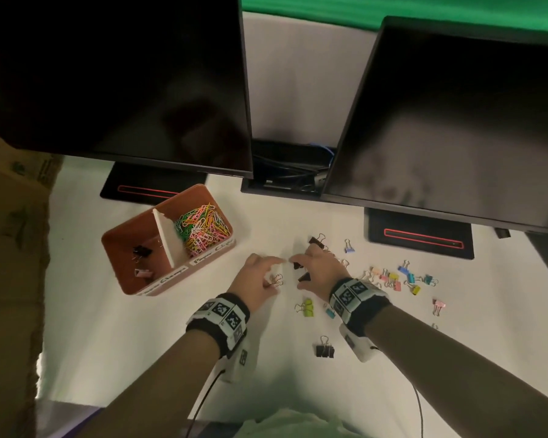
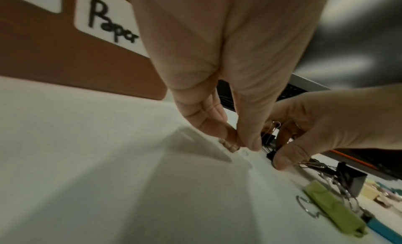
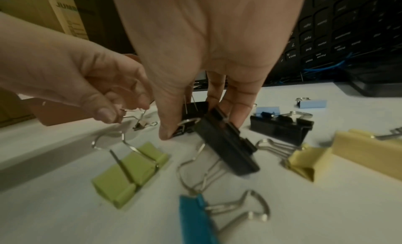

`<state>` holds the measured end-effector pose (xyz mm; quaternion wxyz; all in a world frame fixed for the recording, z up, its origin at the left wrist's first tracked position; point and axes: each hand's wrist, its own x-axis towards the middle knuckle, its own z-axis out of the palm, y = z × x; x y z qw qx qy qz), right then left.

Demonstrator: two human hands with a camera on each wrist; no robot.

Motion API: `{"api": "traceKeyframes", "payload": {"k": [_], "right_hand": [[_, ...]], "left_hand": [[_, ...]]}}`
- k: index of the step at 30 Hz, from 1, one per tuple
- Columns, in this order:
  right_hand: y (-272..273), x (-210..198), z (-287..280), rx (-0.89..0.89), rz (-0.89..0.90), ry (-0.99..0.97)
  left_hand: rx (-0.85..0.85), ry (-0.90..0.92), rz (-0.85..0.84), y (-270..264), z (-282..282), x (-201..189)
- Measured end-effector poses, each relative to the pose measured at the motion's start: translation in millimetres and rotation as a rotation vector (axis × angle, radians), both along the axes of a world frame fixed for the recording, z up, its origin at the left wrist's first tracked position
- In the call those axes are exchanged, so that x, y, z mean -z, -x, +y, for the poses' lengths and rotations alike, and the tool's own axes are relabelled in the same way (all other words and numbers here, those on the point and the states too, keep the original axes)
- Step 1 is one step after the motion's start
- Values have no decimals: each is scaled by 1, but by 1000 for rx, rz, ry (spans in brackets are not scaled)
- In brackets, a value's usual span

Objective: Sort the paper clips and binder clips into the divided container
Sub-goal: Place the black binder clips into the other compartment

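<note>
- Right wrist view alone is showing the right hand [image 3: 195, 86] gripping black clips [image 3: 226, 144]; left hand [image 3: 87, 86] is pinching a small clip's wire [image 3: 130, 117].
- Container [image 1: 171, 276] near the surface's left edge is reading "Paper" [image 2: 113, 24].

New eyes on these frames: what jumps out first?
Both hands meet mid-table: the right hand grips black binder clips, the left hand pinches a small clip's wire handle. Colourful paper clips fill the brown container's right compartment, and loose binder clips lie scattered at right.
</note>
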<state>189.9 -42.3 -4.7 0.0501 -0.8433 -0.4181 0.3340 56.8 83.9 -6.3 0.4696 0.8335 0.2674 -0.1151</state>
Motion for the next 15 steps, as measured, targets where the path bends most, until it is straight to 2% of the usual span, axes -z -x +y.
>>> {"api": "traceKeyframes", "payload": {"k": [4, 8, 15], "right_hand": [[0, 2, -5, 33, 33, -11], [-3, 5, -11, 20, 59, -21], [1, -2, -7, -12, 110, -107]], "left_hand": [[104, -114, 98, -12, -7, 7], [62, -202, 91, -9, -9, 16], [-45, -166, 51, 8, -4, 9]]}}
